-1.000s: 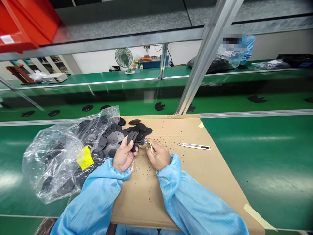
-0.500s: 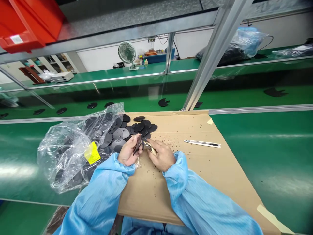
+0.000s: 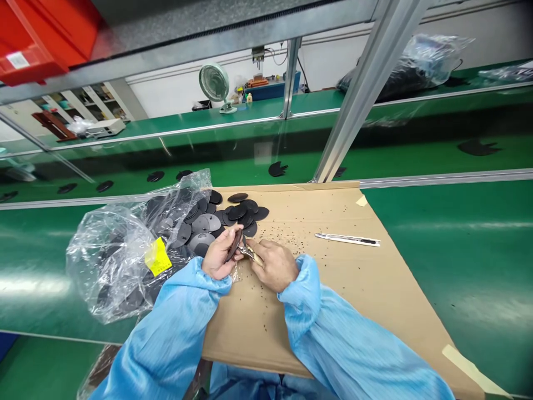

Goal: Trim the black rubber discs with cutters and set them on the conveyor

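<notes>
A thin, dark oval piece [image 3: 233, 246], seen nearly edge-on, is gripped between the thumb and fingers of the left hand [image 3: 219, 258], above the cardboard; whether more pieces lie behind it cannot be told. A second ago several pieces were fanned out there, faces up; they have since been tipped upright. The right hand [image 3: 275, 264] is closed around metal cutters with cream handles [image 3: 252, 255], their tip at the oval's edge and more of their metal showing than half a second ago. Just beyond lies a loose pile of black oval pieces [image 3: 245, 213], unchanged, beside a clear plastic bag of dark ovals [image 3: 108, 250] bearing a yellow label [image 3: 158, 256]. Tiny black specks dot the brown cardboard sheet [image 3: 333, 311], where a white utility knife [image 3: 347, 239] still rests to the right.
</notes>
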{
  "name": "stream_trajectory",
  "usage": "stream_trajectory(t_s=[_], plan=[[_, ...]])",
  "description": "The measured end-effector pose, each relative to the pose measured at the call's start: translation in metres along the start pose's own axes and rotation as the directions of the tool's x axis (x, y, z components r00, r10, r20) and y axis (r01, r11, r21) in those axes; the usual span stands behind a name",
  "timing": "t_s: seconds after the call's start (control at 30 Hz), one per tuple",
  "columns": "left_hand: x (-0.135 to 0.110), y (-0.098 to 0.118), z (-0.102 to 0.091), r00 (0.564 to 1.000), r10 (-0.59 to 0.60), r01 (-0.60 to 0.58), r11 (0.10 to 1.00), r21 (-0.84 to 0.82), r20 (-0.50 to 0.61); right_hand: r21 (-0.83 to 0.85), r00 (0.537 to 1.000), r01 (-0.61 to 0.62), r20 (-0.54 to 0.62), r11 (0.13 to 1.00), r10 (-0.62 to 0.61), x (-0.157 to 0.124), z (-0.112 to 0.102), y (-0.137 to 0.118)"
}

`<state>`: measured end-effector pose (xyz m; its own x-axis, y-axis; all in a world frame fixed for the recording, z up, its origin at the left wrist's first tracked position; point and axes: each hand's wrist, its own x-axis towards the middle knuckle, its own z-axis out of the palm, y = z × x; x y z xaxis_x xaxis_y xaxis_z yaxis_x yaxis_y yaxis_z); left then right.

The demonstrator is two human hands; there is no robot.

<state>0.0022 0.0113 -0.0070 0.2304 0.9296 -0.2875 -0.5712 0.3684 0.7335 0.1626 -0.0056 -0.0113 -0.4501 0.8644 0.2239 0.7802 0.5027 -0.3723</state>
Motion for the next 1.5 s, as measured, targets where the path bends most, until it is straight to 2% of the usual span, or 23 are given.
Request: stream_trajectory(t_s=[0.3, 0.47, 0.57, 0.7, 0.8, 0.87, 0.97, 1.1, 1.23, 1.3, 1.4, 1.5], plan=[[0.000, -0.007, -0.001, 0.995, 0.092, -0.086, 0.990, 0.114, -0.045, -0.064, 0.984, -0.040, 0.173, 0.997, 0.050, 0.001, -0.020, -0.008], [0.001, -0.009, -0.003, 0.992, 0.102, -0.088, 0.980, 0.179, -0.072, -0.077, 0.968, -0.067, 0.237, 0.995, 0.083, 0.001, -0.019, -0.009], [0.002, -0.010, 0.000, 0.991, 0.115, -0.104, 0.983, 0.153, -0.065, 0.010, 0.977, -0.099, 0.189, 0.995, 0.095, 0.000, -0.011, -0.006], [0.003, -0.009, 0.005, 0.976, 0.194, -0.187, 0.979, 0.080, -0.095, 0.177, 0.990, -0.135, -0.019, 0.975, 0.141, 0.002, 0.002, 0.005], [0.006, -0.008, 0.006, 0.956, 0.254, -0.253, 0.967, 0.028, -0.143, 0.198, 0.946, -0.226, -0.187, 0.954, 0.263, 0.010, 0.008, 0.017], [0.007, -0.007, 0.004, 0.952, 0.277, -0.282, 0.959, -0.023, -0.131, 0.201, 0.914, -0.273, -0.251, 0.941, 0.319, 0.019, 0.010, 0.023], [0.008, -0.006, 0.002, 0.944, 0.312, -0.318, 0.947, -0.041, -0.102, 0.233, 0.915, -0.268, -0.242, 0.935, 0.323, 0.034, 0.012, 0.025], [0.007, -0.006, 0.001, 0.939, 0.324, -0.332, 0.942, -0.057, -0.115, 0.228, 0.970, -0.183, -0.117, 0.956, 0.213, 0.050, 0.014, 0.020], [0.006, -0.005, 0.000, 0.943, 0.310, -0.321, 0.943, -0.090, -0.118, 0.213, 0.978, -0.195, -0.036, 0.957, 0.208, 0.060, 0.017, 0.021], [0.006, -0.005, 0.000, 0.943, 0.303, -0.318, 0.942, -0.107, -0.136, 0.274, 0.976, -0.190, -0.051, 0.943, 0.212, 0.061, 0.019, 0.025], [0.006, -0.005, 0.000, 0.940, 0.296, -0.319, 0.940, -0.125, -0.169, 0.431, 0.961, -0.165, -0.133, 0.887, 0.243, 0.058, 0.020, 0.032], [0.007, -0.005, 0.000, 0.940, 0.290, -0.309, 0.947, -0.089, -0.182, 0.593, 0.911, -0.130, -0.245, 0.794, 0.332, 0.050, 0.017, 0.037]])
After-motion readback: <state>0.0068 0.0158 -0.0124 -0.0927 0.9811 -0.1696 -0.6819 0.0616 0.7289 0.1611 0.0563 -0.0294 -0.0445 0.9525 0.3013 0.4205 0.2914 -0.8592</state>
